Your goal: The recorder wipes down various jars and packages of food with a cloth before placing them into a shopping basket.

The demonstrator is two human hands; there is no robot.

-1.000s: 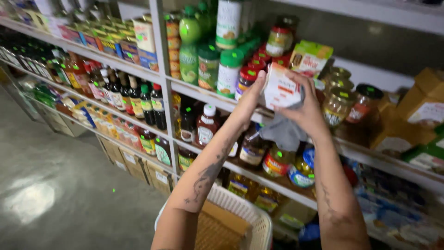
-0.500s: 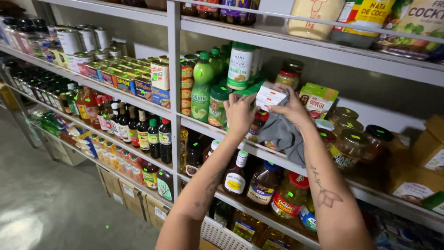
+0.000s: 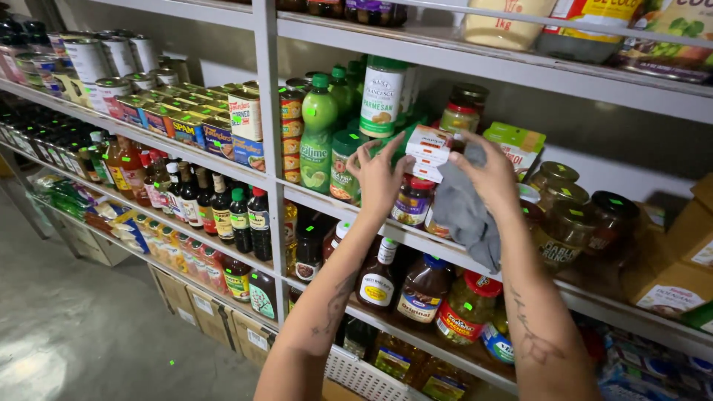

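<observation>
Both my hands are raised to the middle shelf and grip a small white and red box from either side. My left hand is on the box's left edge. My right hand holds its right edge together with a grey cloth that hangs down below the hand. Beneath and behind the box stand jars with red lids and a tall green-capped shaker. A green box sits just right of my right hand.
Green lime juice bottles and stacked cans stand left of the box. Glass jars and cardboard boxes fill the right. Sauce bottles line the lower shelf. A white basket is below my arms. A metal upright divides the shelves.
My view has risen and come closer to the shelf. Both hands have carried the box up and slightly forward, in among the jars on the middle shelf.
</observation>
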